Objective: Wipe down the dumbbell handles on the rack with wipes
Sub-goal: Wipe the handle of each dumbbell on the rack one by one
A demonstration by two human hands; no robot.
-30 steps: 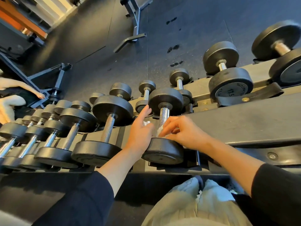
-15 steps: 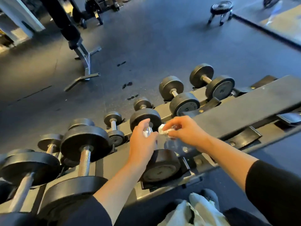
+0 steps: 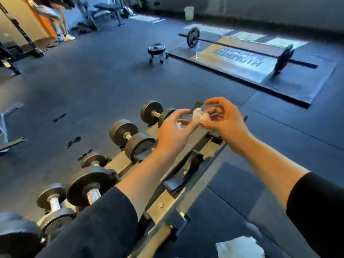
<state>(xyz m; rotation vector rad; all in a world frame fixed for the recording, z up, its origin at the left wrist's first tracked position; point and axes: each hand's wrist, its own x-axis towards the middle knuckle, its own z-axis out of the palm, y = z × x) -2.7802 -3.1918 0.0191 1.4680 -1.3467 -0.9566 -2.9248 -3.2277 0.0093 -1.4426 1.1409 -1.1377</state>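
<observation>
A crumpled white wipe (image 3: 199,116) is held in the air above the right end of the dumbbell rack (image 3: 188,161). My right hand (image 3: 226,125) pinches its right side between thumb and fingertips. My left hand (image 3: 174,133) meets its left edge with thumb and fingers, and a small white scrap shows inside that hand. Below and to the left, black dumbbells lie on the rack: a small dumbbell (image 3: 151,113), a middle dumbbell (image 3: 123,129) and a larger dumbbell (image 3: 89,185) with a knurled steel handle (image 3: 92,196). Neither hand touches a dumbbell.
Dark rubber floor stretches beyond the rack. A loaded barbell (image 3: 192,36) lies on a lifting platform (image 3: 240,58) at the far right, with a small wheeled stool (image 3: 156,50) beside it. A person (image 3: 54,19) bends over at the far left near benches. A white bucket (image 3: 189,13) stands by the wall.
Both hands have lifted off the dumbbell handle and carried the wipe up and right, past the rack's end. The view has swung up from the rack to the gym floor.
</observation>
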